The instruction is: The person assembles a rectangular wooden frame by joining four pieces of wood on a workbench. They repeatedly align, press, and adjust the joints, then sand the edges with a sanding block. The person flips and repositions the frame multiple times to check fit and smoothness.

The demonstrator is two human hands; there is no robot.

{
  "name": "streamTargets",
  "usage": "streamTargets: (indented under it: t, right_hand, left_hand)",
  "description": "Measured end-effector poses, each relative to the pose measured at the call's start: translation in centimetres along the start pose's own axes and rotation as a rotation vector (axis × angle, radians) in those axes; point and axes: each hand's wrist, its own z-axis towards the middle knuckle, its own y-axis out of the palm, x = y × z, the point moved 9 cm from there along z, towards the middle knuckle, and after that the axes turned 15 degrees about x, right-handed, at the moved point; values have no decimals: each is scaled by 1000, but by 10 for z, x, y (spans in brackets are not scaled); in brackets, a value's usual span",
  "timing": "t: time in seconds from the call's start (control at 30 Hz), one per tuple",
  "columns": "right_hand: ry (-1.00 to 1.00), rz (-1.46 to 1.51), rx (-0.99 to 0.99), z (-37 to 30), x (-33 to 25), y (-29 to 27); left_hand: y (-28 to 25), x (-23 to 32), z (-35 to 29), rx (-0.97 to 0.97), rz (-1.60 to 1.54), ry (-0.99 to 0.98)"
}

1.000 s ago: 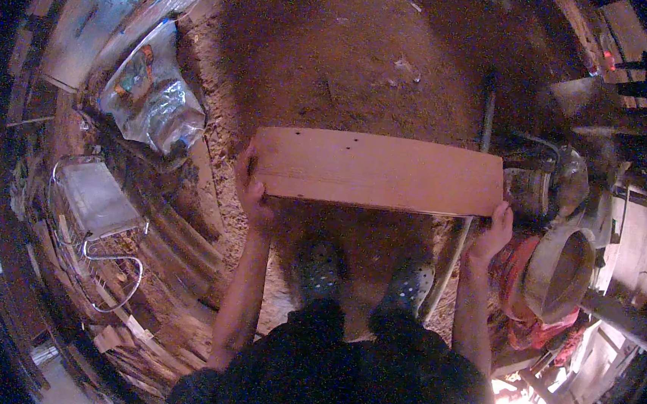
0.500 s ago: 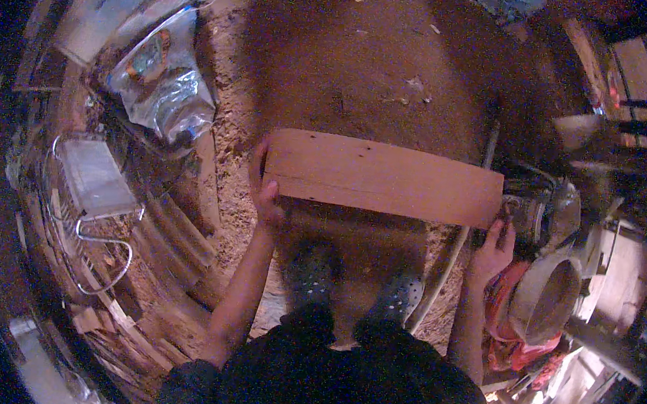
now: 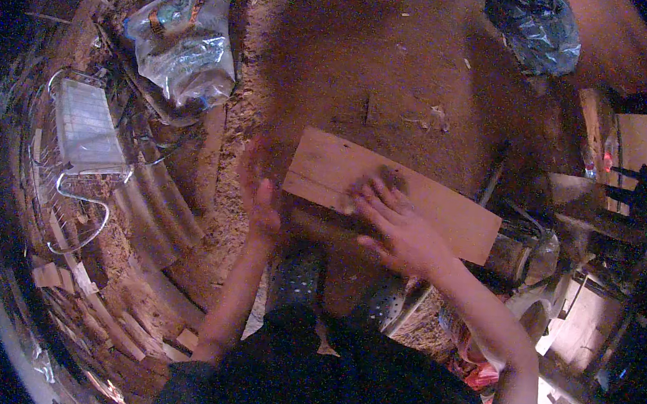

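A pale, flat wooden board [image 3: 444, 210] lies tilted in front of me, its right end lower and nearer than its left. My right hand [image 3: 401, 231] is over the middle of the board, fingers stretched out across its face. A dark patch, perhaps shadow, shows beyond those fingertips; whether they touch the wood I cannot tell. Just off the board's left end is my left hand [image 3: 264, 201], thumb up and apart from the blurred fingers, with nothing visible in it. What supports the board underneath is hidden.
On the left are a clear plastic sack [image 3: 187, 47], a metal-framed rack [image 3: 86, 123], corrugated sheets [image 3: 160, 204] and wood scraps [image 3: 113, 315]. A dark plastic bag [image 3: 538, 33] sits at the far right. Buckets and clutter crowd the right side, near a pole [image 3: 495, 176].
Both hands gripped the board's ends before. The right hand has left its end and moved to the middle; the left hand has come off. The board now slopes down to the right.
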Motion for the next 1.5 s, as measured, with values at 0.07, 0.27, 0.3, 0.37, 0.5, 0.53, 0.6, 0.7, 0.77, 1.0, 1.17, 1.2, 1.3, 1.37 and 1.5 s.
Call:
streamTargets:
  t: [0.07,0.27,0.3,0.37,0.5,0.53,0.6,0.7,0.77,1.0,1.17,1.2,1.3,1.37,1.5]
  right_hand:
    - [-90,24,-20,36,-17,17]
    - [-96,118,118,92,-41,45]
    - [-98,113,145,91,-41,43]
    - [-99,89,146,82,-36,38]
    - [-24,39,138,46,-11,20]
    - [4,40,179,32,-2,10]
    - [114,-26,164,1,21,0]
    - [342,-77,214,-56,54,-14]
    - [583,-8,274,-101,76,-23]
    - [866,-331,662,-198,94,-54]
    - [928,-238,704,-190,99,-52]
    - [920,-228,699,-182,100,-55]
    - [927,-73,468,-152,104,-42]
    - [750,-29,406,-114,88,-33]
    - [362,74,432,-51,33,-11]
  left_hand:
    - [-4,13,8,-2,37,84]
    - [-10,43,24,-23,123,276]
    - [-10,46,24,-32,132,300]
    - [-8,47,22,-74,165,295]
    - [3,46,14,-130,177,225]
    - [8,47,13,-138,171,207]
    - [16,53,16,-164,172,199]
    - [41,65,30,-354,329,377]
    - [56,58,43,-435,432,374]
    - [90,3,47,-606,437,-62]
    - [86,-1,48,-617,564,-45]
    - [85,-3,48,-611,526,-108]
    - [84,-4,48,-573,495,-151]
    - [82,-3,47,-563,497,-154]
    - [79,-6,48,-543,525,-134]
